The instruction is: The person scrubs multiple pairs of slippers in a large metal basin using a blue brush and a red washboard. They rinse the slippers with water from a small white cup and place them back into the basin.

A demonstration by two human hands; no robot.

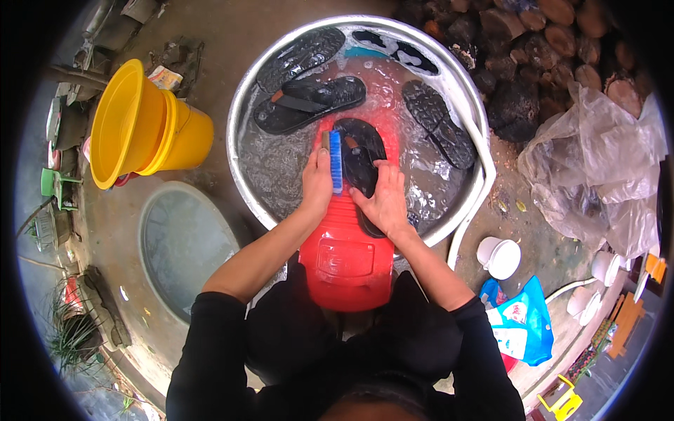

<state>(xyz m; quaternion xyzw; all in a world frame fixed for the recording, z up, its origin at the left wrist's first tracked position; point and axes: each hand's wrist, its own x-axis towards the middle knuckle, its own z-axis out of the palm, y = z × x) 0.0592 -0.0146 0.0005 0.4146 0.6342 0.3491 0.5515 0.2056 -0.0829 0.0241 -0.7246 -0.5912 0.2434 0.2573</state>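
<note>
My left hand (pixel 317 181) grips a scrubbing brush (pixel 336 160) with blue bristles, held on edge beside a black sandal (pixel 363 139). On that sandal lies my right hand (pixel 385 197), its thumb and fingers around the near part. Beneath them a red plastic washboard (pixel 347 263) slopes from between my knees into a large metal basin (pixel 234 173) of sudsy water. A black flip-flop (pixel 310 102) with a brown patch on its strap lies at the basin's left. Behind it is another dark sandal (pixel 303 55); a sole-up sandal (pixel 439 123) rests at the right.
A white hose (pixel 487 168) hangs over the basin's right rim. Left stand yellow buckets (pixel 189 134) and a grey tub (pixel 187 247) of cloudy water. Stacked firewood (pixel 532 58), plastic sheeting (pixel 590 168), a white lidded bucket (pixel 503 259) and a blue bag (pixel 534 326) lie right.
</note>
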